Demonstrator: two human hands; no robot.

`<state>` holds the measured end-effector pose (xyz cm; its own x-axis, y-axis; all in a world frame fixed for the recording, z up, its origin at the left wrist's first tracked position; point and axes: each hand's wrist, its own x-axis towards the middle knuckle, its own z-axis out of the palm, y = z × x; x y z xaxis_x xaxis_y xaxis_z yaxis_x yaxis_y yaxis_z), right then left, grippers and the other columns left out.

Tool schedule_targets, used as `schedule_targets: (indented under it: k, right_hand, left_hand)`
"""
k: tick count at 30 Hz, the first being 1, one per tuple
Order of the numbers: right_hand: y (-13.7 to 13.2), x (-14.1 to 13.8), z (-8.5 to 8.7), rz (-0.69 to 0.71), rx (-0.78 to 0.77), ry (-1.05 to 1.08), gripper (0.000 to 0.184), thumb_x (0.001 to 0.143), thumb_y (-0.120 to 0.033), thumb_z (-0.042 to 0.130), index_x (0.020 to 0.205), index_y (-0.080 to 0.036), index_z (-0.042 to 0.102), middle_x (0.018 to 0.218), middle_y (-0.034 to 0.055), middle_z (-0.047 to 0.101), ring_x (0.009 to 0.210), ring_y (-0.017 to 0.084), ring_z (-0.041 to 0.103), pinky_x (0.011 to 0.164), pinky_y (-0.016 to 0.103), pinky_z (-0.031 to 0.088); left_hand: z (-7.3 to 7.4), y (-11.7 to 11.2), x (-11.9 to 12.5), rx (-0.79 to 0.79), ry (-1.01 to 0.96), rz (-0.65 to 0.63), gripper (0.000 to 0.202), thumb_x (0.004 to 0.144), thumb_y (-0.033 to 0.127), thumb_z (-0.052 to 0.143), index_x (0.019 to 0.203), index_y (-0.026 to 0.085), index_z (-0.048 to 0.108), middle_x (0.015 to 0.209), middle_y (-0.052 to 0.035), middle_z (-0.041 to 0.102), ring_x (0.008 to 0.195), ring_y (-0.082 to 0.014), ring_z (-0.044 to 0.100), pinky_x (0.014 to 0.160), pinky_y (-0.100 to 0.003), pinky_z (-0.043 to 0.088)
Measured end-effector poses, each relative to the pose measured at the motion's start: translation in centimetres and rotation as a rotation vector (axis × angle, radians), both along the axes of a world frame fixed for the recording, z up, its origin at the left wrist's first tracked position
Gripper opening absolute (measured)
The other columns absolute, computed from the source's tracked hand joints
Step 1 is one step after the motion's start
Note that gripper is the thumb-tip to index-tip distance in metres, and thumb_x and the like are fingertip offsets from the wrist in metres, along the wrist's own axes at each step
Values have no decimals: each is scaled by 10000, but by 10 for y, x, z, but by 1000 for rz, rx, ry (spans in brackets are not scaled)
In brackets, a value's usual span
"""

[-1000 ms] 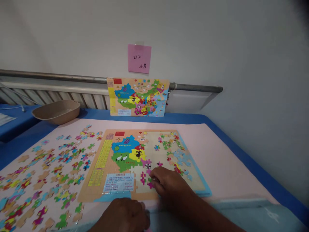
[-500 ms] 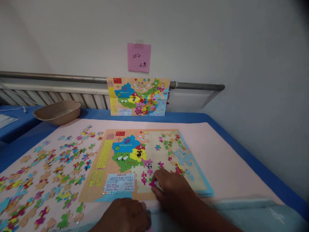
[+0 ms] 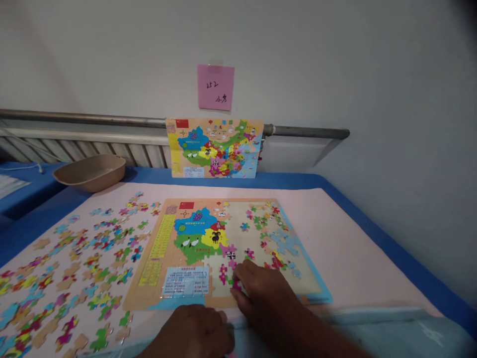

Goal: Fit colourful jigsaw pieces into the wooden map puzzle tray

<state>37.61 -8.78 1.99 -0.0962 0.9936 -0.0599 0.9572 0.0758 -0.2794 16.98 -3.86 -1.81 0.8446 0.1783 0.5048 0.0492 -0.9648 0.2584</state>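
Observation:
A partly assembled map jigsaw puzzle (image 3: pixel 194 234) lies on the bed-like surface, its left part joined. My right hand (image 3: pixel 264 293) is over its lower middle, thumb and fingers pinching a magenta-and-green puzzle piece (image 3: pixel 236 285). Just left of that is a magenta piece (image 3: pixel 223 274), below the panda piece (image 3: pixel 230 254). My left hand (image 3: pixel 196 330) rests curled near the board's front edge. A speck of pink shows under its fingers, too small to name. Several loose pieces (image 3: pixel 285 243) lie on the board's right side.
Many loose puzzle pieces (image 3: pixel 93 258) cover the pink sheet (image 3: pixel 357 248) at left. A brown basin (image 3: pixel 91 174) stands at the back left. A printed map (image 3: pixel 216 149) leans against the metal pipe (image 3: pixel 309 131), under a pink note (image 3: pixel 216 87).
My right hand has shifted slightly left with the magenta-and-green puzzle piece, towards the magenta piece beside it. My left hand looks almost unmoved. The view has tilted a little.

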Motion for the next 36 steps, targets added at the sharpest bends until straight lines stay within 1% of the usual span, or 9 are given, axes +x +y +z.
schedule_targets:
  k: [6,10,15,20,25,28,32,34,36]
  right_hand:
    - [2,2,5,19,-10,-25,103,926,-93,642,947,-193,632,959,57,671,848,228,618,664,328,291]
    - [2,2,9,9,-10,-12,77,947,-113,647,966,-187,636,1003,66,673,878,227,625,686,320,323]
    - [-1,3,6,-2,-1,-25,69,940,-128,681,946,-178,635,994,65,675,842,222,617,687,318,328]
    - [0,4,1,30,61,-43,105,939,-79,665,914,-173,627,945,60,669,812,213,610,663,311,300]
    - [3,4,-1,52,96,-66,128,958,-53,620,906,-170,619,923,64,659,781,221,606,634,317,256]
    - [2,4,-3,56,124,-71,145,979,-49,582,907,-169,617,917,67,652,760,220,594,629,326,233]
    - [3,4,-8,64,147,-82,148,984,-50,572,916,-173,620,902,64,644,749,222,577,620,334,208]
    - [4,4,-9,66,152,-85,166,993,-44,558,912,-176,619,891,60,640,734,218,567,615,342,197]
    - [3,5,-9,71,163,-85,169,992,-42,572,905,-181,616,879,52,636,725,215,562,616,348,198]
  left_hand:
    - [-7,1,-3,-3,46,-11,447,1124,385,325,803,230,594,706,14,650,542,-151,585,466,-315,326]
    - [-8,0,-3,10,53,-2,390,1104,380,400,798,230,587,690,15,635,540,-151,583,465,-318,322]
    - [-9,0,-3,22,48,-2,381,1112,360,387,807,233,578,701,17,646,551,-152,568,472,-314,296]
    - [-7,1,-3,8,30,-4,487,1131,378,265,778,230,565,682,12,630,542,-152,589,473,-314,334]
    - [-1,1,-1,10,21,-4,488,1133,359,278,774,229,582,666,14,626,540,-149,595,468,-310,338]
    - [-4,0,-2,-1,17,-14,504,1139,360,242,782,228,573,658,14,621,536,-146,584,472,-304,338]
    - [-7,1,-4,1,69,-22,417,1120,378,368,808,227,601,689,7,646,556,-157,594,476,-313,349]
    - [-1,2,-4,3,44,16,339,1099,364,428,862,224,627,724,3,659,581,-166,607,495,-319,399]
    - [10,4,-4,20,1,101,202,1052,294,490,956,221,652,810,-8,699,645,-185,631,546,-336,472]
